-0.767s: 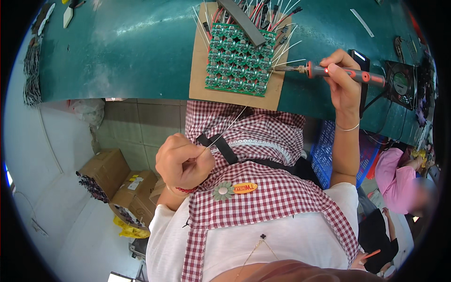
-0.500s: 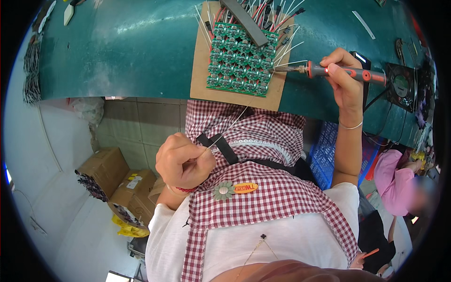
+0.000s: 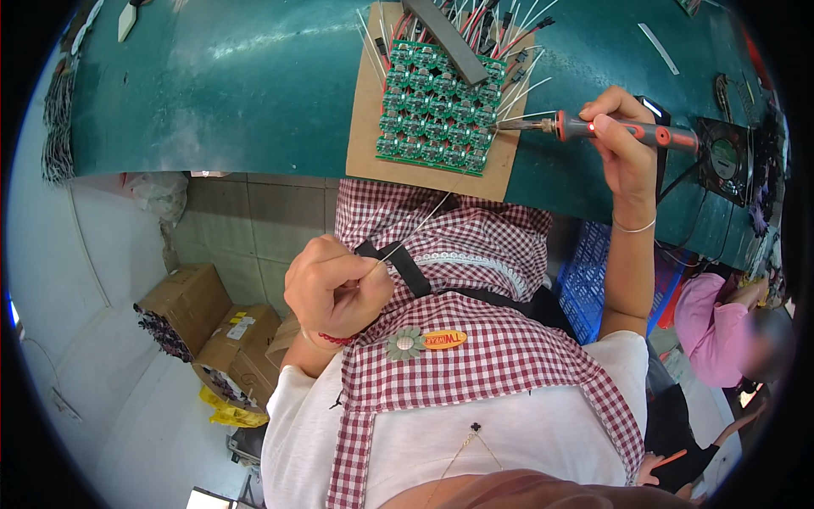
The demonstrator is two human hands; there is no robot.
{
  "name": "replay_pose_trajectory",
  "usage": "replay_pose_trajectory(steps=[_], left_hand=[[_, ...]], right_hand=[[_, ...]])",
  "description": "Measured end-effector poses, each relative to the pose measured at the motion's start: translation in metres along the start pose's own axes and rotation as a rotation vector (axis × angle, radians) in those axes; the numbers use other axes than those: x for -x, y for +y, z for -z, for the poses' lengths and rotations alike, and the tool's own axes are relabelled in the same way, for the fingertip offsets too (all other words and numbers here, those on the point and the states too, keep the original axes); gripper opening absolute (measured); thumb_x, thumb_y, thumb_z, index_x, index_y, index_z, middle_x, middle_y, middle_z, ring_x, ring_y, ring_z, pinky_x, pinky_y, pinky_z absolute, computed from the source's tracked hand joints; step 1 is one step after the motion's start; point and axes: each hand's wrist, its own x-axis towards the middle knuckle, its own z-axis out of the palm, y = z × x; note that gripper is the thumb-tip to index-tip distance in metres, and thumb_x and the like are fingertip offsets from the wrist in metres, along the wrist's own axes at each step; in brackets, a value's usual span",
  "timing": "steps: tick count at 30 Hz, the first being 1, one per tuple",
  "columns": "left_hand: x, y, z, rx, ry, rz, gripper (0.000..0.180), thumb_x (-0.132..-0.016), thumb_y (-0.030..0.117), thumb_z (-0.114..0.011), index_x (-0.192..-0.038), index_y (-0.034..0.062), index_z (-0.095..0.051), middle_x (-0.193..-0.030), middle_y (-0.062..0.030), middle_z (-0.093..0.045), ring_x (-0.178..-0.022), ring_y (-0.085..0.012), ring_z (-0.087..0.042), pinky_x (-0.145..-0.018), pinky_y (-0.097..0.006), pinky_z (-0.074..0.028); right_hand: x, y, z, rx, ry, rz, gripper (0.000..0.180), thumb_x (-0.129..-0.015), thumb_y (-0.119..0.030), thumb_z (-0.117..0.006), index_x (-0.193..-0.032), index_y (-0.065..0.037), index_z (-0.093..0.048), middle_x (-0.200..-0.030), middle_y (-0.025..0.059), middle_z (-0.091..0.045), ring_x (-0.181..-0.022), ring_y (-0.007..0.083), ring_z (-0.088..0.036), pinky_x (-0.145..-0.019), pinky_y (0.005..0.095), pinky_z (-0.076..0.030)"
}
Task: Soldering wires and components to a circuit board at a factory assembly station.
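Observation:
My right hand (image 3: 626,144) grips a red and grey soldering iron (image 3: 627,130) with a small lit light on its handle. The iron's tip reaches the right edge of a green circuit board panel (image 3: 432,114), made up of many small units with metal parts. Closed in a pinch, my left hand (image 3: 337,284) holds a thin silvery solder wire (image 3: 417,227) over my lap. The wire runs up toward the panel's near edge; its far end is too fine to make out. Under the panel lies a brown board (image 3: 363,136).
A dark grey bar (image 3: 448,42) lies across the panel's far side, among red, black and white wires (image 3: 517,34). A small fan (image 3: 725,159) stands right on the green table (image 3: 229,93). Cardboard boxes (image 3: 188,307) sit at left, a blue crate (image 3: 585,280) below the table. Another person (image 3: 712,331) is at right.
The panel and its brown board have shifted very slightly to the right. My left hand has moved a little right and up with the wire. The iron is almost still.

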Motion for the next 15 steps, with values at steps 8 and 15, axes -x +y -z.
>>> replay_pose_trajectory(steps=[8, 15], left_hand=[[0.0, -0.0003, 0.0001, -0.003, 0.001, -0.019, 0.022, -0.062, -0.007, -0.072, -0.077, 0.002, -0.058, -0.061, -0.0044, -0.05, -0.045, -0.0125, -0.044, -0.041, -0.025, -0.033], [-0.0026, 0.0033, -0.002, 0.0, -0.053, -0.004, 0.022, -0.065, -0.016, -0.055, -0.079, -0.0001, -0.052, -0.065, -0.0037, -0.045, -0.051, -0.0112, -0.037, -0.047, -0.027, -0.028]], right_hand=[[-0.0042, -0.002, 0.0024, 0.014, -0.043, 0.0, 0.016, -0.081, -0.014, -0.062, -0.081, 0.002, -0.063, -0.054, -0.0031, -0.045, -0.045, 0.0022, -0.034, -0.045, 0.0201, -0.024], [-0.0047, -0.0038, 0.0015, 0.017, -0.038, -0.01, 0.016, -0.081, -0.014, -0.062, -0.08, 0.002, -0.063, -0.054, -0.0034, -0.045, -0.045, 0.0021, -0.033, -0.045, 0.0201, -0.023]])
